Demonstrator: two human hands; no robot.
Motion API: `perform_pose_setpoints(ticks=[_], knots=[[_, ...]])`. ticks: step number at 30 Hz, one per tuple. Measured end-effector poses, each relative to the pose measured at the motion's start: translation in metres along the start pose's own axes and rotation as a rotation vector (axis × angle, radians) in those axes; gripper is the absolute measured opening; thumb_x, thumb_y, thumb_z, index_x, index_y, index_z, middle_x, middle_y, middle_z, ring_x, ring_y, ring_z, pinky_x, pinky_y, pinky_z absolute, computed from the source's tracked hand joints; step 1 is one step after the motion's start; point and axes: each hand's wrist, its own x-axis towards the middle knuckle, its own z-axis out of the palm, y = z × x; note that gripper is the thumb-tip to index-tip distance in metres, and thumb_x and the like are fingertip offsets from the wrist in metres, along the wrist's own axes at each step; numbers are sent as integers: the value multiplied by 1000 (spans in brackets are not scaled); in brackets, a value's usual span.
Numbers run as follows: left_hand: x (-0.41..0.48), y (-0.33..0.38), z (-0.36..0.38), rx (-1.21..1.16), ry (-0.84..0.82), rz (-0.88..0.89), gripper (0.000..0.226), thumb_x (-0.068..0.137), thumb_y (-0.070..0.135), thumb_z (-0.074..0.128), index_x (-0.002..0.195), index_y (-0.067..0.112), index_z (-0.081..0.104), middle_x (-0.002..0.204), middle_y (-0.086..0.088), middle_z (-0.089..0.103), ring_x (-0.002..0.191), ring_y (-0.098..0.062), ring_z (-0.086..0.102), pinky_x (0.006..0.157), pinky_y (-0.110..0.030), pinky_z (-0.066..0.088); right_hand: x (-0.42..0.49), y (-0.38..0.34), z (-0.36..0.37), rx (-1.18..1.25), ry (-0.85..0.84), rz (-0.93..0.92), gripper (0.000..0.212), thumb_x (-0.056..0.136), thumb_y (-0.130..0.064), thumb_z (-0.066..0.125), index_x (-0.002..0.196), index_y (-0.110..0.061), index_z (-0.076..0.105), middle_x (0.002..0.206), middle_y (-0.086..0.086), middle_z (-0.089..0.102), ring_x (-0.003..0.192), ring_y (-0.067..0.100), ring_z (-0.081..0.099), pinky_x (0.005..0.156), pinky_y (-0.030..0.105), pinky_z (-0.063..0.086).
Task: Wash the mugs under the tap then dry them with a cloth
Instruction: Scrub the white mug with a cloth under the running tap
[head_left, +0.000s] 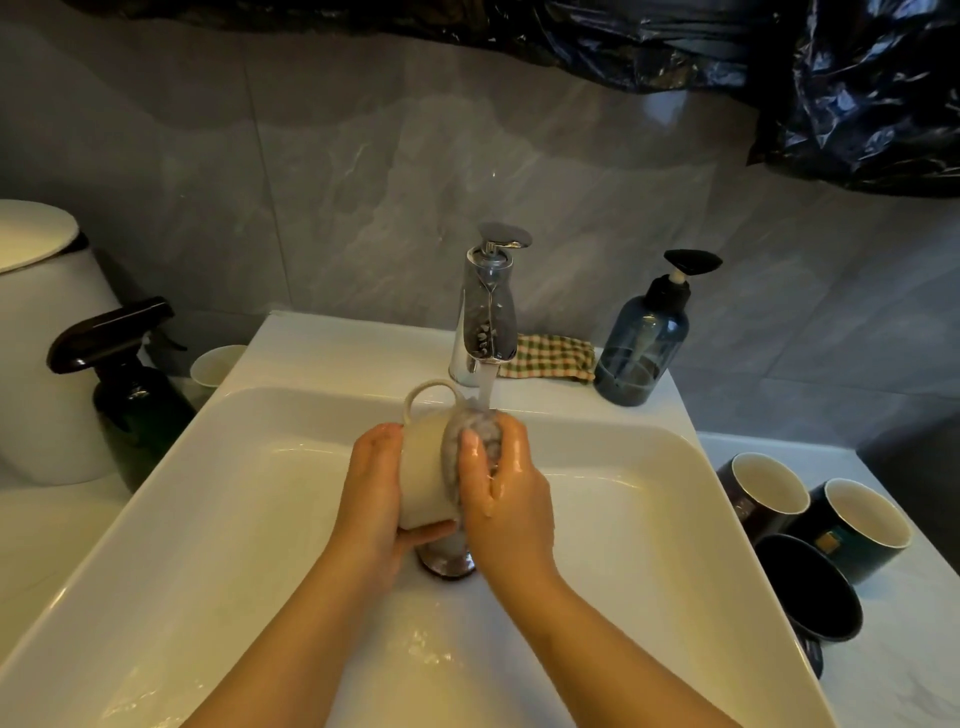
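The washing step is in hand. A cream mug (423, 467) is held on its side at the centre of the frame, over the drain (447, 564) of the sink (234, 493), with its handle turned up toward the tap (485, 322). The mug's body is gripped by the left hand (371, 499), fingers curled over the top and thumb underneath. A grey sponge (485, 426) is clasped in the right hand (511, 499), thumb and fingers wrapped round it, and is pressed against the mug's open end. Water (484, 387) falls from the tap onto the sponge and the mug's rim. Whether the sponge reaches inside the mug cannot be told.

Three dark mugs (810, 592) are seen on the counter at the right edge of the frame, well apart from the tap. Whether they have been washed cannot be told. A checked cloth (550, 358) lies folded behind the tap, beside a blue soap bottle (641, 353); it is judged to be the drying cloth, not yet taken up.

By this judgement the task is at an early or middle stage. Next, the mug would need to be turned under the stream so that suds are rinsed from inside and out. The sponge would then have to be put down so that the cloth can be reached. A firm hold is called for, since wet glazed ware is likely to slip.
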Motion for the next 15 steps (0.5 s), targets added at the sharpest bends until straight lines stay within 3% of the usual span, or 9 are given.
perform_pose_setpoints(ticks=[2, 3, 4, 6, 8, 10, 12, 13, 15], knots=[[-1, -3, -1, 222, 20, 236, 6, 90, 42, 49, 96, 42, 50, 108, -6, 56, 88, -25, 60, 66, -47, 57, 22, -10, -5, 165, -18, 374, 22, 96, -42, 37, 93, -27, 52, 86, -8, 50, 89, 16, 51, 80, 32, 45], [1, -7, -4, 352, 20, 372, 14, 82, 49, 52, 95, 44, 49, 109, -7, 55, 87, -25, 58, 68, -47, 56, 34, -12, -8, 277, -26, 502, 25, 96, -38, 38, 80, -27, 54, 84, -4, 51, 90, 19, 50, 84, 35, 45], [2, -9, -7, 449, 0, 473, 24, 74, 55, 50, 96, 46, 47, 109, -6, 54, 88, -25, 57, 71, -44, 54, 40, -14, -13, 339, -35, 553, 28, 96, -37, 39, 72, -29, 51, 83, -1, 51, 90, 21, 49, 87, 38, 44], [2, -10, -6, 454, 3, 527, 25, 75, 54, 50, 98, 44, 46, 106, -1, 52, 89, -24, 56, 70, -38, 52, 39, -18, -14, 276, -30, 505, 26, 95, -43, 39, 77, -27, 48, 84, -2, 52, 88, 18, 50, 84, 36, 44], [0, -7, 1, 210, 31, 330, 10, 92, 41, 48, 101, 39, 48, 102, 2, 55, 88, -23, 59, 62, -39, 54, 26, -16, -8, 111, -52, 328, 22, 91, -51, 44, 88, -29, 45, 82, -11, 53, 82, 11, 53, 77, 34, 48], [1, -5, 0, -84, 15, -24, 30, 95, 45, 41, 111, 26, 56, 101, -6, 65, 88, -26, 64, 59, -38, 54, 2, -9, -3, -37, -59, -14, 21, 86, -55, 49, 92, -36, 41, 80, -17, 55, 80, 2, 55, 71, 29, 51], [4, -1, -8, -280, -79, -323, 53, 91, 55, 39, 116, 13, 61, 98, -15, 69, 86, -31, 64, 63, -38, 53, -9, 11, -2, -203, -47, -380, 26, 80, -56, 51, 95, -36, 44, 81, -16, 58, 80, -5, 49, 69, 11, 42], [5, 1, -12, -327, -140, -424, 58, 90, 57, 40, 117, 10, 61, 98, -17, 69, 86, -31, 64, 66, -38, 53, -8, 20, -4, -263, -40, -483, 30, 79, -58, 51, 96, -34, 45, 80, -14, 60, 80, -2, 47, 69, 9, 38], [4, 1, -14, -326, -232, -503, 58, 88, 57, 43, 112, 9, 65, 99, -18, 68, 86, -32, 62, 73, -43, 54, -3, 16, -11, -198, -86, -381, 27, 78, -60, 52, 89, -36, 47, 79, -20, 56, 76, 3, 47, 70, 10, 40]])
